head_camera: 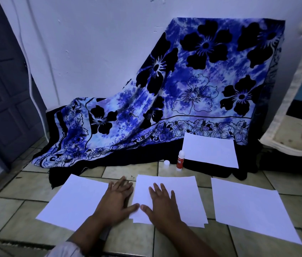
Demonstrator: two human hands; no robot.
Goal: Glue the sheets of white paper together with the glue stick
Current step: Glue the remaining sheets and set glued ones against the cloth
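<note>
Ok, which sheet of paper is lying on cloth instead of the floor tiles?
The far sheet, right of the glue stick; it rests on the dark cloth, the others lie on tiles.

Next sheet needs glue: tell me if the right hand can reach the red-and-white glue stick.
Probably yes: the right hand lies flat on the middle white paper sheets, and the upright red-and-white glue stick stands unobstructed beyond them.

Tiled floor [131, 236]: paper sheets [254, 208], glue stick [180, 161], cap [166, 163]
</note>
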